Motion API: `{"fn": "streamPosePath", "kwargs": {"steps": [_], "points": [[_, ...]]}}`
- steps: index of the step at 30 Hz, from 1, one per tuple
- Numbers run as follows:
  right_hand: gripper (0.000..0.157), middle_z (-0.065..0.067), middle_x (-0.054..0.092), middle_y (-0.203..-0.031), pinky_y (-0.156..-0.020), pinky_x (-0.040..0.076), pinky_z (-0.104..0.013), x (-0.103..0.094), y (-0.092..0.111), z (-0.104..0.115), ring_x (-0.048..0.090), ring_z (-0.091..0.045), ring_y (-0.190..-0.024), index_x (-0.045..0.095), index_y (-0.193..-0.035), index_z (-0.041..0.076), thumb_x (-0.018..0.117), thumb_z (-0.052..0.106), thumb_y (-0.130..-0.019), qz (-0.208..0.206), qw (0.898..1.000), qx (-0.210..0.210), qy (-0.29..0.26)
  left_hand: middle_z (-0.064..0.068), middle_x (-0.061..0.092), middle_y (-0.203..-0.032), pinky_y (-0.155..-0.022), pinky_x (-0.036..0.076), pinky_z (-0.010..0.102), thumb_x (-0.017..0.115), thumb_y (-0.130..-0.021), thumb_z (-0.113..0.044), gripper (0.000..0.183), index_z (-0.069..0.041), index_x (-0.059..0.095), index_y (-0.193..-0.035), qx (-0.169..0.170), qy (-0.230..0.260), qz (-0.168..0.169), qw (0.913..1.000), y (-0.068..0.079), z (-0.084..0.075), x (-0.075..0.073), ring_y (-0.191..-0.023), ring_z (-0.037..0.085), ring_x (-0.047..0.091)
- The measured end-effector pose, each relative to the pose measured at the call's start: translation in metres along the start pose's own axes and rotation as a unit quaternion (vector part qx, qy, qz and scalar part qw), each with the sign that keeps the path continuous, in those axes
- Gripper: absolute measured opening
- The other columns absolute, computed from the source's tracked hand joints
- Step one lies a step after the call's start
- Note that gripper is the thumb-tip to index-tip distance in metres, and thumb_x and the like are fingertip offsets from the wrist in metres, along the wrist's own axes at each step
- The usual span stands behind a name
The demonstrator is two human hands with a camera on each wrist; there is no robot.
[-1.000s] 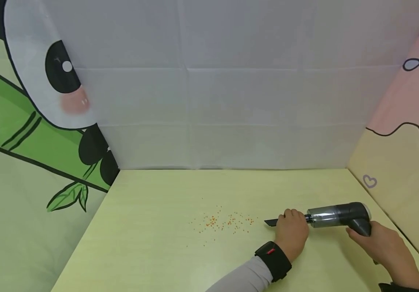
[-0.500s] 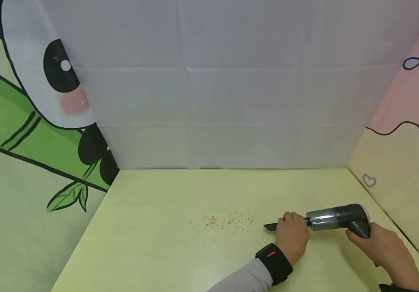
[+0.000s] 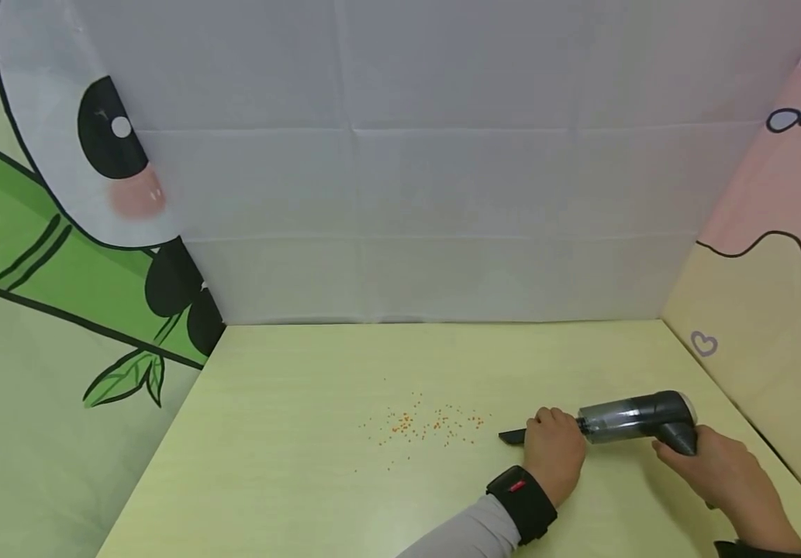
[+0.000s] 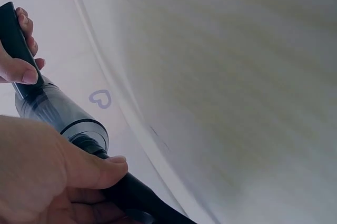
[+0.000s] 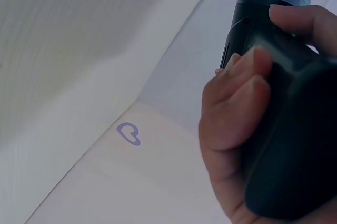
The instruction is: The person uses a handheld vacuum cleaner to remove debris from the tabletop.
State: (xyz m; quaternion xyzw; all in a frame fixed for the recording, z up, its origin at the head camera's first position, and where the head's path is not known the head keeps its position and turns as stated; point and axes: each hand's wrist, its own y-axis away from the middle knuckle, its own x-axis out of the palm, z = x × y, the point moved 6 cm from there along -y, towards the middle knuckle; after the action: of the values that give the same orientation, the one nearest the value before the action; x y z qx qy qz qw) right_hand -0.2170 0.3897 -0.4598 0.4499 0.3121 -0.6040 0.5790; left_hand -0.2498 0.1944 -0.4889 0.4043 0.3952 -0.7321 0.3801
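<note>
A black handheld vacuum cleaner (image 3: 640, 417) with a clear dust cup is held in both hands above the right part of the table. My right hand (image 3: 724, 473) grips its handle; in the right wrist view the fingers (image 5: 237, 108) wrap round the dark grip, with the thumb near a small green light. My left hand (image 3: 555, 453) holds the narrow black nozzle (image 3: 512, 437), its thumb lying along it in the left wrist view. The nozzle's slanted tip points left, a little right of scattered orange crumbs (image 3: 435, 422).
The pale yellow table (image 3: 267, 480) meets a grey-white cloth backdrop (image 3: 442, 194) at the back. A printed panda cloth (image 3: 93, 232) stands on the left, a pink and cream cloth (image 3: 777, 256) close beside the right hand.
The vacuum cleaner and both hands have shifted slightly left in the head view, and the nozzle tip has dropped a little. The crumbs look the same.
</note>
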Motion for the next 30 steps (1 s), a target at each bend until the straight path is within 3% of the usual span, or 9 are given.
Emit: {"fn": "streamPosePath", "kwargs": {"steps": [12, 30], "points": [[0.059, -0.003, 0.055, -0.065, -0.049, 0.042, -0.036, 0.011, -0.002, -0.004, 0.057, -0.02, -0.055, 0.049, -0.078, 0.006, 0.056, 0.061, -0.096, 0.032, 0.999, 0.041, -0.014, -0.01, 0.061, -0.087, -0.071, 0.049, 0.022, 0.059, -0.1, -0.046, 0.02, -0.028, 0.068, -0.105, 0.02, 0.027, 0.006, 0.9994, -0.011, 0.003, 0.011, -0.083, 0.004, 0.056], [0.057, -0.003, 0.055, -0.064, -0.048, 0.042, -0.037, 0.007, -0.012, 0.005, 0.055, -0.021, -0.056, 0.05, -0.076, 0.006, 0.054, 0.059, -0.097, 0.002, 1.0, 0.029, -0.005, -0.013, 0.066, -0.087, -0.07, 0.049, 0.023, 0.061, -0.1, -0.043, 0.016, -0.03, 0.07, -0.1, 0.004, 0.054, -0.014, 0.9984, -0.029, 0.013, 0.014, -0.081, 0.003, 0.059]]}}
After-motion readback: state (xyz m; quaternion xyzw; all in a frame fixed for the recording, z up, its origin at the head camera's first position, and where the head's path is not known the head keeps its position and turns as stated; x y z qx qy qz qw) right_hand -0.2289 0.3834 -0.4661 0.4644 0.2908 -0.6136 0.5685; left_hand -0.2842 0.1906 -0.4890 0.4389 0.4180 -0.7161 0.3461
